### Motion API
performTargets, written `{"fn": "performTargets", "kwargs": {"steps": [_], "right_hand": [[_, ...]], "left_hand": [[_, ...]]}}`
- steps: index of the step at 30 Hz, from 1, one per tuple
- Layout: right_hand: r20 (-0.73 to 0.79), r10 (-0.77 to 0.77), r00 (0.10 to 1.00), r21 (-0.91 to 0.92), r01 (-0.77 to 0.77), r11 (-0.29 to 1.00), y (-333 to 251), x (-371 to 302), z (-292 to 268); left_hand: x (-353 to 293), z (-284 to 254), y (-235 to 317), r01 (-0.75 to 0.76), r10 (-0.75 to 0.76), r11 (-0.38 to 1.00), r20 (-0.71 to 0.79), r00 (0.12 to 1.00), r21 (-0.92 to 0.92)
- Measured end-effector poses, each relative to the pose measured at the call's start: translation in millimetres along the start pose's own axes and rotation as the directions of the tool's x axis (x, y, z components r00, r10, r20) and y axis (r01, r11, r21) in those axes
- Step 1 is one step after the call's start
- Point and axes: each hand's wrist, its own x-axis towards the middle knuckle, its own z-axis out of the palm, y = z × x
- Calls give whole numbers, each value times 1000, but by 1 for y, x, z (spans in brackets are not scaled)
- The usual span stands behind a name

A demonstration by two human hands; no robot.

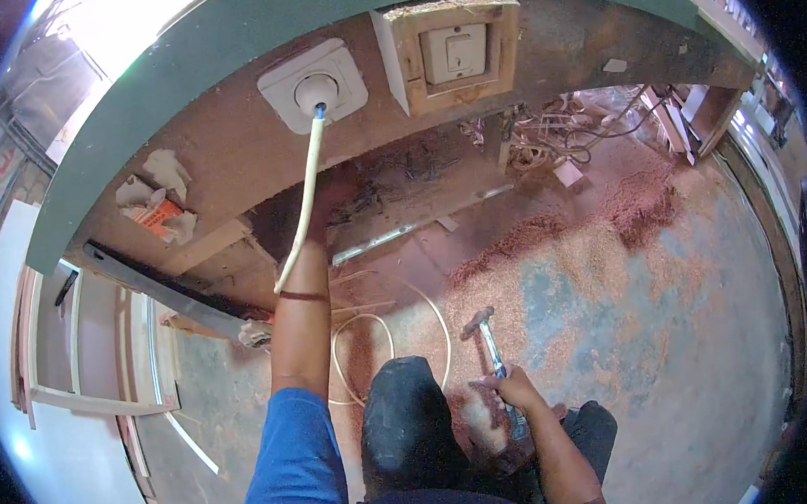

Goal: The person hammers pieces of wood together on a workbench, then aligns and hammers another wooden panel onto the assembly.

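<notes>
Right hand [517, 389] is closing its grip around the handle of a hammer [492, 343], head pointing up and away from the grip over the sawdust-covered floor [606, 287], not yet swinging. Left hand [328, 197] is reaching far up under the brown board [233, 142], pressing on or beside the cream cable [305, 207]; its grip is in shadow, so I cannot tell spread or pinching. Beyond that grip the cable is already entering the white round socket plate [314, 81], square switch box [452, 53] mounted beside it; slack is looping on the floor, so fixing the cable looks left to do.
</notes>
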Motion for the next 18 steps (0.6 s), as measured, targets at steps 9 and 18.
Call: {"fn": "performTargets", "kwargs": {"steps": [9,18], "right_hand": [[-10,-24,1000,-62,24,998,7,3,-6],[-6,-68,998,-37,68,997,10,9,-6]], "left_hand": [[-3,0,0,13,-15,999,51,999,37],[-8,-30,65,134,-162,968,124,979,213]]}}
